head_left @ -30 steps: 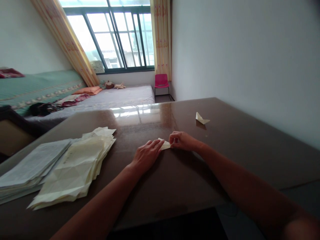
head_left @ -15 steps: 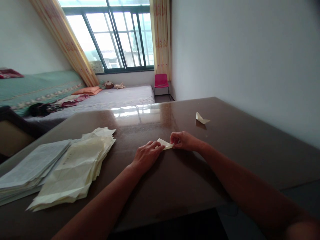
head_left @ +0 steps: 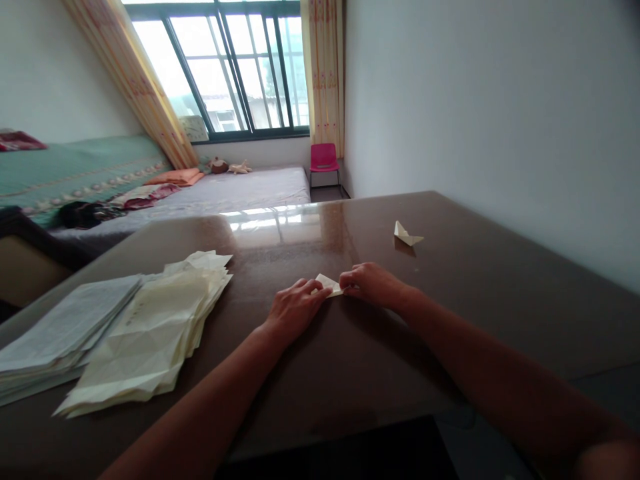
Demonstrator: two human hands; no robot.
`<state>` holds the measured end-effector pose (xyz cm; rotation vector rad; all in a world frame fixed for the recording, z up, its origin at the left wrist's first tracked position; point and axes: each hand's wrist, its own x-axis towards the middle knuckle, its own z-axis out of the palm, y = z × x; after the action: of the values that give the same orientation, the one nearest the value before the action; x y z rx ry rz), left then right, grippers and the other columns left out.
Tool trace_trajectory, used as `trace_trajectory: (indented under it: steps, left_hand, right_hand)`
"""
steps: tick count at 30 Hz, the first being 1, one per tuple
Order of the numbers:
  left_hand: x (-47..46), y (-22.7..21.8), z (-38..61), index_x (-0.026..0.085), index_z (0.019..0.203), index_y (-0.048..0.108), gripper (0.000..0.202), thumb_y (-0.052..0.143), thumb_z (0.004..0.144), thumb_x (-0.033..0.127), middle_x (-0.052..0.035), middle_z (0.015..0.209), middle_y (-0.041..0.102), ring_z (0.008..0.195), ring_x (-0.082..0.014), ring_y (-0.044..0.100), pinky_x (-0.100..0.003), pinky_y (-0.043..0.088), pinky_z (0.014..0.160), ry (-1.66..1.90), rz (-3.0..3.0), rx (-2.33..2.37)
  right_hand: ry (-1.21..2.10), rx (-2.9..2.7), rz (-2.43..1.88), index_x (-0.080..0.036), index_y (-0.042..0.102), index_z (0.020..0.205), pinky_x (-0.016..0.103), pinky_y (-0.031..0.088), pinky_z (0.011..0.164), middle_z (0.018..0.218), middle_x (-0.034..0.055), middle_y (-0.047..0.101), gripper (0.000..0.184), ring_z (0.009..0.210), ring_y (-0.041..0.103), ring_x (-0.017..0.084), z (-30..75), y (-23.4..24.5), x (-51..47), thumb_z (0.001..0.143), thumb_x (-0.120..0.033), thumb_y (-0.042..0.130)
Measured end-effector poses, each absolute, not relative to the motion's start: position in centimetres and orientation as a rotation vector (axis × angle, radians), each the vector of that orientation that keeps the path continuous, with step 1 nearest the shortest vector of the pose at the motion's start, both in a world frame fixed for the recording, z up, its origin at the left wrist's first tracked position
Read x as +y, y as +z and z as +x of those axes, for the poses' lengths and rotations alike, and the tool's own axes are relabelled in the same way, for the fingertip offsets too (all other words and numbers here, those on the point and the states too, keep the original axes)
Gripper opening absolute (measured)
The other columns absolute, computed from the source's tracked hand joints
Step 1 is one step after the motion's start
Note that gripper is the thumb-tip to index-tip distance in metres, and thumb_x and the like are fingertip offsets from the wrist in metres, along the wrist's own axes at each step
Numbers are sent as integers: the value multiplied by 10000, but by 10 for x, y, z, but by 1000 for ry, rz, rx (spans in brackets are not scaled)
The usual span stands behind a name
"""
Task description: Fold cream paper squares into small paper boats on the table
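A small cream piece of folded paper (head_left: 329,283) lies on the brown table (head_left: 320,360) between my hands. My left hand (head_left: 299,303) rests on its left part, fingers closed on it against the tabletop. My right hand (head_left: 370,283) pinches its right corner with curled fingers. The fingers hide both ends, so only the pale middle of the paper shows. Farther back on the right stands a folded paper boat (head_left: 407,235), apart from both hands.
On the left side of the table lie a stack of creased cream paper sheets (head_left: 150,327) and a stack of greyish printed sheets (head_left: 65,327). A white wall (head_left: 490,120) borders the right. Beyond are a bed (head_left: 260,183) and a pink chair (head_left: 325,159).
My right hand has shifted slightly left, nearer my left hand, and covers more of the paper's right corner. The whole view has tilted a little.
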<state>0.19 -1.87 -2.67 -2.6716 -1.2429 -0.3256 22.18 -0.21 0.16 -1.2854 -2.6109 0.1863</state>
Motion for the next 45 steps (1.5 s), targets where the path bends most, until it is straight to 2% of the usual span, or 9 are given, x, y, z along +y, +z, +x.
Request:
trace_trajectory:
  steps: [11,15,19,22,25,29,35,38,45]
  left_hand:
    - [-20,-26,4,376,1339,430,392,381,952,332,10,1220,589,1022,-182,548,-251,463,688,-361,-2652,-1319]
    - [-21,-25,4,443,1231,523,328,403,941,349,43,1320,503,1056,-195,535,-260,476,703,-332,-2648,-1330]
    - [-21,-24,3,414,1164,585,309,381,944,343,31,1308,504,1066,-203,519,-276,485,724,-305,-2652,-1329]
    - [-22,-23,3,391,1156,595,315,362,949,342,17,1274,526,1048,-204,518,-282,484,720,-329,-2677,-1328]
    - [-24,-21,3,375,1121,616,307,363,950,353,12,1216,556,1013,-191,527,-268,471,713,-370,-2707,-1343]
    - [-22,-22,2,348,1064,639,305,356,951,356,3,1149,576,965,-173,545,-260,458,728,-403,-2726,-1416]
    - [-8,-37,-3,232,1309,470,417,455,904,326,-80,1235,538,1084,-233,507,-342,439,890,-571,-2600,-1653]
    - [-6,-41,-4,226,1347,430,467,462,899,353,-86,1183,587,1107,-263,485,-376,433,894,-563,-2622,-1649]
    - [-4,-37,-7,231,1357,429,575,569,822,389,-64,1130,609,1055,-248,519,-364,419,909,-681,-2750,-1676]
  right_hand:
    - [569,-2299,-1367,-171,656,834,205,372,611,742,6,669,92,669,580,116,226,-16,17,808,-235,595]
    - [477,-2287,-1446,-165,609,892,214,374,631,817,22,644,117,707,558,122,221,-24,18,781,-202,616]
    - [319,-2338,-1452,-161,612,909,220,387,706,948,56,600,136,795,557,130,219,-27,16,780,-200,626]
    - [263,-2420,-1509,-179,652,847,229,384,719,919,54,601,94,792,569,138,217,-23,11,827,-247,590]
    - [166,-2477,-1577,-193,667,852,248,379,690,854,59,626,165,783,587,163,212,-17,3,867,-298,540]
    - [39,-2480,-1634,-200,667,910,265,379,656,901,83,646,257,802,605,192,205,-12,-7,897,-384,487]
    - [177,-2455,-1655,-234,667,900,247,375,646,907,46,655,185,807,606,168,206,-12,-5,862,-370,548]
    - [214,-2435,-1640,-233,666,898,243,371,650,906,43,655,162,811,602,163,209,-13,-2,849,-349,564]
    - [411,-2359,-1530,-214,674,898,231,387,665,878,31,667,167,779,598,142,215,-22,6,815,-336,597]
